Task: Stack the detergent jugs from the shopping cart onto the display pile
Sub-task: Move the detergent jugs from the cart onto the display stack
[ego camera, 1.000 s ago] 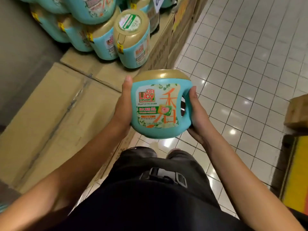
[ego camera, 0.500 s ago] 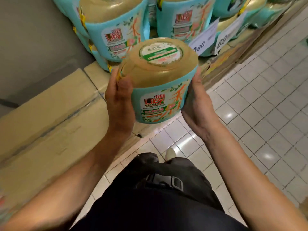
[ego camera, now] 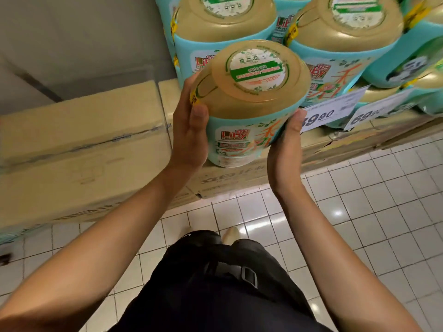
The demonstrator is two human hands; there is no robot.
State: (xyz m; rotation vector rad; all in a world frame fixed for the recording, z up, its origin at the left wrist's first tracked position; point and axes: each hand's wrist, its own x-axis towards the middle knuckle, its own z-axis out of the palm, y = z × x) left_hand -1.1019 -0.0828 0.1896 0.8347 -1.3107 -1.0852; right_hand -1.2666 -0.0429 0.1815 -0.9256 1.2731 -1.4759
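A teal Liby detergent jug (ego camera: 249,101) with a wide gold lid is held upright in front of the display pile (ego camera: 335,44). My left hand (ego camera: 189,130) grips its left side, thumb on the lid's rim. My right hand (ego camera: 285,144) cups its right side and lower edge. The jug's base is at the level of the cardboard boxes (ego camera: 230,178) under the pile, just in front of the front row of stacked jugs; whether it touches them I cannot tell. The shopping cart is out of view.
Large tan cardboard cartons (ego camera: 79,149) lie to the left against a grey wall (ego camera: 72,44). White price tags (ego camera: 330,111) stick out at the pile's front edge, right of the held jug. White tiled floor (ego camera: 374,212) spreads to the right and below.
Both hands have carried the jug up and forward, from in front of my waist to the front of the display pile. The view has swung toward the pile.
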